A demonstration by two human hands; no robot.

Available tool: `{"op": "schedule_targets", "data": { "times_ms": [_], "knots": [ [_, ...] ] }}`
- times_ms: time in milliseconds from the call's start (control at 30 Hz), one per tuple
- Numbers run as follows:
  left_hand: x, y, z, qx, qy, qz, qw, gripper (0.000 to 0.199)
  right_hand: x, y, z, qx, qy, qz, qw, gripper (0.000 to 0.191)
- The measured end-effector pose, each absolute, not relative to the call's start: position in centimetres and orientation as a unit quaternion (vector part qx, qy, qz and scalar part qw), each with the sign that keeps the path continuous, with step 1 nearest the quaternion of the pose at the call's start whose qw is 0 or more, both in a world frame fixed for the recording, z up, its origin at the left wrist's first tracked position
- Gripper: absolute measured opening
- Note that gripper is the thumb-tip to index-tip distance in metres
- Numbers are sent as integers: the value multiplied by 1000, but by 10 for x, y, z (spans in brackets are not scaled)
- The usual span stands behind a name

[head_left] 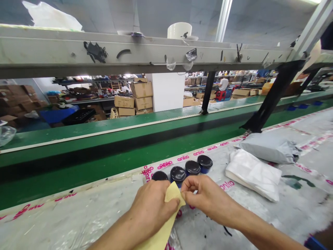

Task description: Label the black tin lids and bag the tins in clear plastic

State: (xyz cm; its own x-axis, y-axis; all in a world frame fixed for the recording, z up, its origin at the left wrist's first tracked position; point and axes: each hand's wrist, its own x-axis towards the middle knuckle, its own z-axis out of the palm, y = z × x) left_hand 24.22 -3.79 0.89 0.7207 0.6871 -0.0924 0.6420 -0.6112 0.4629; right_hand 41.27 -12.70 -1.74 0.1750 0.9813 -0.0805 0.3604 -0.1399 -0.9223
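Table (85, 208): carrying four tubs (193, 167) near its far edge
Yellow paper (162, 232): lying between the hands
Left hand (153, 205): gripping it
Right hand (205, 194): pinching narrowly at its edge

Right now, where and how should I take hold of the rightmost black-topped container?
Probably best grip the round side of the rightmost black-topped container, just under its top, fingers front and back, coming from above right: it stands upright, with its neighbour close on the left.

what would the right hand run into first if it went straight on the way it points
Probably the tip of the yellow sheet, with the left hand gripping it just beyond; whether the right hand touches the sheet is unclear.
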Motion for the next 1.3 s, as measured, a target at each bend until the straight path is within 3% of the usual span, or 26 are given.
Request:
{"op": "schedule_targets", "data": {
  "times_ms": [233, 600, 867, 1067, 1167, 1300],
  "knots": [
    [247, -42, 12, 904, 380, 41, 193, 9, 412, -126, -19, -652, -512, 382, 408, 11],
    [249, -44, 16, 909, 382, 16, 164, 9, 413, -126, -31, -623, -473, 449, 430, 11],
    [246, -39, 9, 907, 381, 33, 176, 10, 414, -125, -25, -613, -447, 471, 451, 10],
    [238, -40, 13, 897, 369, -5, 244, 14, 418, -127, -20, -614, -415, 487, 462, 12],
    [233, -43, 13, 910, 319, -48, 261, 14, 428, -131, -14, -632, -422, 445, 474, 13],
    [233, -42, 14, 933, 208, -41, 290, 15, 469, -134, -1, -682, -441, 301, 500, 17]
  ]
}}
